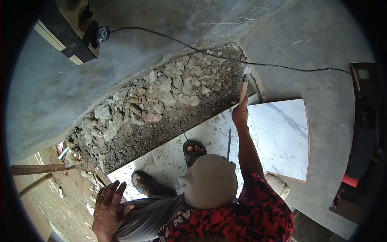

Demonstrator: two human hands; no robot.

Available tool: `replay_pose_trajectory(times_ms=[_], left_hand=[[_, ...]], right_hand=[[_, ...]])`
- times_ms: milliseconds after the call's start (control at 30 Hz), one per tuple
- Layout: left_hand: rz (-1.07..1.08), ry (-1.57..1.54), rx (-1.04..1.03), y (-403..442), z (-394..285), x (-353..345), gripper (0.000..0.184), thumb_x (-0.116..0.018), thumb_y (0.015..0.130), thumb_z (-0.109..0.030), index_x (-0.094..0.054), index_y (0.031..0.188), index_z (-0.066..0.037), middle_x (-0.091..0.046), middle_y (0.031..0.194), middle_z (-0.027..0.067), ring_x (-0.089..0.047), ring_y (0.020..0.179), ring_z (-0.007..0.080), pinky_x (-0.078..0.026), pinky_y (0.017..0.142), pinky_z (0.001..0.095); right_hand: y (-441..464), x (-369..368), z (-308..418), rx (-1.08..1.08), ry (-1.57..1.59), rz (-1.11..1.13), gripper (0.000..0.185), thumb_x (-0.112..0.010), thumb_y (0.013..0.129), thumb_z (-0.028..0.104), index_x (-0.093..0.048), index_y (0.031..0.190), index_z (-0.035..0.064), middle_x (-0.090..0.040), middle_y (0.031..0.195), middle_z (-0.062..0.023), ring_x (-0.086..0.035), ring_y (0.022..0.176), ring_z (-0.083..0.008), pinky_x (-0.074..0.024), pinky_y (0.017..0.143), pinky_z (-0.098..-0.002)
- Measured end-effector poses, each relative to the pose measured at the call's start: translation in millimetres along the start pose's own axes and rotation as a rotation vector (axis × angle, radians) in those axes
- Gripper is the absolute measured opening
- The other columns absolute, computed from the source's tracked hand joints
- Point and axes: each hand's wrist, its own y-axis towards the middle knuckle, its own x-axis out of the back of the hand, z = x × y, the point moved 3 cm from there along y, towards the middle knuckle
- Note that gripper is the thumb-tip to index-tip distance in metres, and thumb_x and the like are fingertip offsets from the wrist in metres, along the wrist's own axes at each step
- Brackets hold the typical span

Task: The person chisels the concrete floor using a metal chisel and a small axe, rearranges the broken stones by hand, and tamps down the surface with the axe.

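My right hand (240,113) reaches forward, its fingers wrapped round the wooden handle of a trowel (244,85). The trowel's pale blade is at the corner of the rubble strip (177,86), against the edge of the grey floor; its exact shape is hard to make out. Close by my right forearm lies a clean white marbled tile (282,137). Dirt-spotted white tiles (213,135) lie under my sandalled feet. At the lower left, my left hand (108,209) is open, fingers stretched out beside my grey trouser leg, holding nothing.
A black cable (181,42) runs across the rubble from a dark-and-tan box (70,30). A thin dark rod (229,144) lies on the spotted tiles. A whitish container (278,186) stands partly under the marbled tile. Brown poles (40,169) jut in at left.
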Motion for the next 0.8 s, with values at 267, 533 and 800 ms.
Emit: replay_pose_trajectory(times_ms=[267,533,800], left_hand=[[0.004,-0.005,-0.05,-1.4,2.3,2.9,0.065,-0.059,0.083,-0.05,-0.047,0.131,-0.008,-0.052,0.126,0.0183,-0.052,0.112,0.0389,-0.04,0.098,0.0499],[-0.002,-0.008,-0.011,9.7,8.1,2.5,0.066,-0.062,0.082,-0.048,-0.046,0.133,-0.01,-0.052,0.126,0.0186,-0.053,0.11,0.0407,-0.041,0.096,0.0504],[-0.062,-0.028,0.0,13.2,1.5,7.5,0.066,-0.061,0.082,-0.05,-0.047,0.133,-0.011,-0.054,0.124,0.0192,-0.056,0.108,0.0402,-0.041,0.097,0.051]], right_hand=[[28.5,23.2,-4.6,-0.279,0.015,0.502,0.069,-0.058,0.081,0.01,-0.025,0.142,0.0156,-0.062,0.098,-0.0336,-0.064,0.078,-0.0476,-0.0519,0.068,-0.0524],[134.2,-53.2,5.7,-0.113,-0.156,0.274,0.077,-0.054,0.083,0.017,-0.014,0.149,0.0126,-0.056,0.113,-0.0369,-0.058,0.105,-0.0461,-0.0501,0.082,-0.0516],[0.7,-92.3,50.2,0.076,-0.145,0.467,0.086,-0.053,0.08,0.008,-0.003,0.15,0.0124,-0.048,0.133,-0.0274,-0.058,0.103,-0.0453,-0.0483,0.085,-0.0466]])
